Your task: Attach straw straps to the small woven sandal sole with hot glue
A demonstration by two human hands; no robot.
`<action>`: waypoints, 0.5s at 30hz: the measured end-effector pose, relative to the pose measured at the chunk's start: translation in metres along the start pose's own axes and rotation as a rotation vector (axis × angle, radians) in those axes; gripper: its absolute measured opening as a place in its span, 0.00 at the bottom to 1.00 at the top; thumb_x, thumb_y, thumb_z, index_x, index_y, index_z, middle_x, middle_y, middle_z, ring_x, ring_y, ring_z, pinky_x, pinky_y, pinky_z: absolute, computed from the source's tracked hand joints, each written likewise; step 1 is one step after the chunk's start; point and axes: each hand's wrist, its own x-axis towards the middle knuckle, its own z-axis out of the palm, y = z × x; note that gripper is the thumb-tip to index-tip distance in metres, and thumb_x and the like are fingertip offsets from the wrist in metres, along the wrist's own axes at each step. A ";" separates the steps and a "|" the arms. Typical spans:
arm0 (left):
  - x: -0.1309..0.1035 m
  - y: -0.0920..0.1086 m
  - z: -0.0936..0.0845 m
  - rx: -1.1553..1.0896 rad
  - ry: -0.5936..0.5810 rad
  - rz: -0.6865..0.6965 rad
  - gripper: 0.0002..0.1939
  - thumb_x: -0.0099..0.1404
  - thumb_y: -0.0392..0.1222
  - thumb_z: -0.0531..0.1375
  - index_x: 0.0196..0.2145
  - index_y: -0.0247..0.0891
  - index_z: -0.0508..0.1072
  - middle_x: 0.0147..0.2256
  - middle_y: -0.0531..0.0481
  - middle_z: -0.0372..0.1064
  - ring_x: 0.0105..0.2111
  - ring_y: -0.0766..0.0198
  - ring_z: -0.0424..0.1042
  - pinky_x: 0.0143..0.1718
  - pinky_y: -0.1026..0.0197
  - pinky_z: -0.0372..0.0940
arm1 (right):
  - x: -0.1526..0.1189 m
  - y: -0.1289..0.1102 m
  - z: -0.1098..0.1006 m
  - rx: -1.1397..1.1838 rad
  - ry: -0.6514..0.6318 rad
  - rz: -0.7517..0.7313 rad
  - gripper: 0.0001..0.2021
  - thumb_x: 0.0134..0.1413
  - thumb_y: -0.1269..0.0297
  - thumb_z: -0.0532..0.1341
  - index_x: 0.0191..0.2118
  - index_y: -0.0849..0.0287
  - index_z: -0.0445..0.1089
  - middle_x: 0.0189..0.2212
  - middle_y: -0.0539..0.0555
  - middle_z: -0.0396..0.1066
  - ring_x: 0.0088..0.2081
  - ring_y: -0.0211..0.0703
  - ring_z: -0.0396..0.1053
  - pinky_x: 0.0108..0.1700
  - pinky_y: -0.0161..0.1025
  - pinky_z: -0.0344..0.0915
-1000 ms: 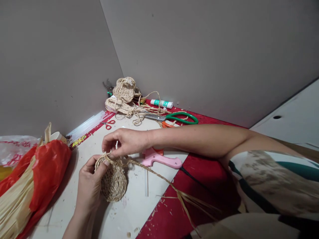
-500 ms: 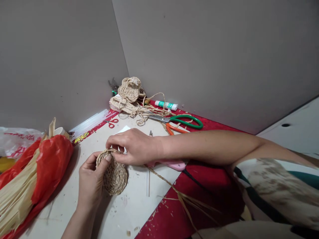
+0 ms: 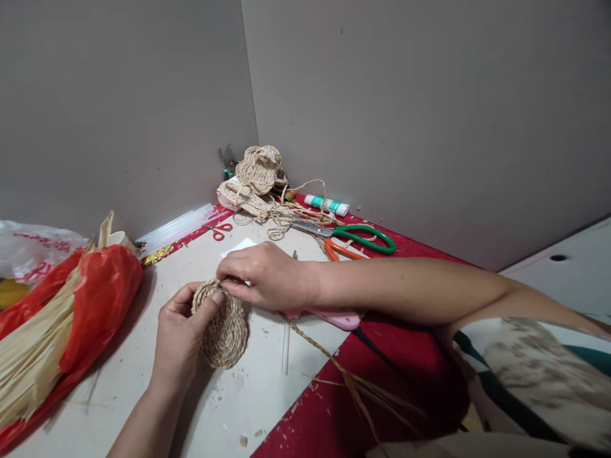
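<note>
At a pale tabletop (image 3: 219, 416) edged in red cloth (image 3: 305, 423), my left hand (image 3: 177, 337) pinches a coiled, two-lobed woven piece (image 3: 225, 331), thumb pressed on its near face and fingers tucked behind, while my right hand (image 3: 270, 273) meets its far edge with fingers curled and thumb drawn close. Whether those fingertips have hold of a strand, I cannot tell. The woven piece is left of the middle of the scene, over the table.

Compared with a second ago, my right hand lies nearer and further right, now covering the front of the pink glue gun (image 3: 338, 318) and the start of the braided cord (image 3: 308, 340), whose loose end trails right over the cloth. The woven piece sits slightly farther from me, its lower lobe now short of the near end of the clear stick (image 3: 285, 350), and more of the white paper (image 3: 242, 245) shows beyond my knuckles. My left hand keeps the same pinch.

Lettering is scarce: the white plastic bag (image 3: 42, 251) at far left carries red print, too creased to read, and the white tube (image 3: 327, 205) at the far side wears a green label with marks too small to make out. Near the tube rest large scissors (image 3: 375, 238) with one green and one orange handle
</note>
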 end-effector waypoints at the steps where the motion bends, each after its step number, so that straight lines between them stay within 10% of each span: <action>1: 0.000 0.000 0.000 -0.002 -0.006 -0.002 0.15 0.48 0.44 0.72 0.32 0.38 0.76 0.27 0.53 0.72 0.26 0.67 0.68 0.28 0.66 0.63 | 0.000 0.000 -0.001 -0.006 -0.013 -0.003 0.07 0.59 0.67 0.54 0.37 0.61 0.70 0.33 0.53 0.73 0.33 0.38 0.66 0.34 0.36 0.56; 15: -0.002 0.002 0.003 0.109 -0.012 0.077 0.15 0.49 0.47 0.70 0.32 0.38 0.76 0.26 0.53 0.72 0.25 0.66 0.66 0.28 0.66 0.62 | 0.000 -0.010 -0.015 -0.265 -0.137 -0.085 0.08 0.61 0.68 0.52 0.39 0.61 0.69 0.33 0.54 0.71 0.30 0.39 0.62 0.29 0.37 0.48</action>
